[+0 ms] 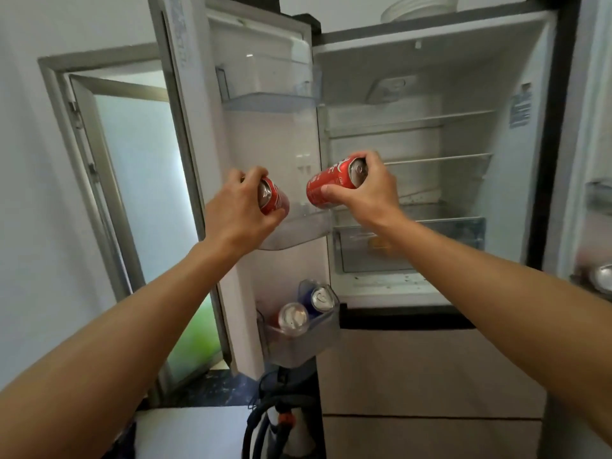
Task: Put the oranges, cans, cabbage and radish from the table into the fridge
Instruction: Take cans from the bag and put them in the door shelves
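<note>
The fridge (516, 94) stands open in front of me. My left hand (236, 212) grips a red can (276, 200) just above the middle bin (298, 233) of the left door. My right hand (367, 190) holds a second red can (328, 188), tilted, at the edge between the door and the fridge body. The lowest door bin (298, 342) holds a red can (293, 319) and a blue can (319, 298). Something orange (381, 245) shows through the clear crisper drawer (457, 240); I cannot tell what it is.
Glass shelves (430, 160) inside the fridge are bare. The top door bin (271, 101) is bare too. A can top (602, 276) shows in the right door at the frame's edge. Hoses and a device (281, 422) stand on the floor below the left door. White plates (417, 8) sit on the fridge.
</note>
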`<move>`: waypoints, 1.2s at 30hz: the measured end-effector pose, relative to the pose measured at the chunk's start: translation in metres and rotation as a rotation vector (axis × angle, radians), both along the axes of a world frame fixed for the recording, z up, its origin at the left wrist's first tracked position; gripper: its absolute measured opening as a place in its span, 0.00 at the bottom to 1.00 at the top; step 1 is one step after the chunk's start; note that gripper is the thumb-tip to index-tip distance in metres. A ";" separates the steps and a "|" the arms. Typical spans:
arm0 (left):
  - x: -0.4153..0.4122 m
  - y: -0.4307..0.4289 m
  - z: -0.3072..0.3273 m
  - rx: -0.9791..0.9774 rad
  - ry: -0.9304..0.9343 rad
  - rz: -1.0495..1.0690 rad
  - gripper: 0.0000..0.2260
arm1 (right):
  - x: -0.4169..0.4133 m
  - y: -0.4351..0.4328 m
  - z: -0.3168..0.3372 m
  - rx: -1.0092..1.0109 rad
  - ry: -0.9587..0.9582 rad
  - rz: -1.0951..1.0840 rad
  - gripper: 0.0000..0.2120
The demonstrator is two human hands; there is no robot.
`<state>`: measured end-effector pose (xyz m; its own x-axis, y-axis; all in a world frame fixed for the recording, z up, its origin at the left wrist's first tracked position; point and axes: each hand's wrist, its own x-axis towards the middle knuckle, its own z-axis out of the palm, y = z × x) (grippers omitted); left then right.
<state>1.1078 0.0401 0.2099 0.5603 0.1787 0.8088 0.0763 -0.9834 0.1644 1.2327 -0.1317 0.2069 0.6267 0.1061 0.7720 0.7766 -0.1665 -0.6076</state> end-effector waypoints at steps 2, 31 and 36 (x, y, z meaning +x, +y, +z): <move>0.011 0.004 -0.003 0.051 0.013 0.060 0.29 | 0.017 0.016 -0.003 -0.017 -0.002 0.018 0.32; 0.067 -0.028 -0.045 -0.057 0.094 0.410 0.23 | 0.100 0.040 -0.028 -0.437 -0.169 0.459 0.24; 0.063 -0.034 -0.059 0.090 0.216 0.515 0.25 | 0.092 0.044 -0.029 -0.391 -0.075 0.512 0.25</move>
<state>1.1711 0.0063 0.1508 0.5732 0.4083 0.7104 0.5728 -0.8197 0.0090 1.3251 -0.0880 0.1783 0.3679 0.6594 0.6557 0.8544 0.0386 -0.5182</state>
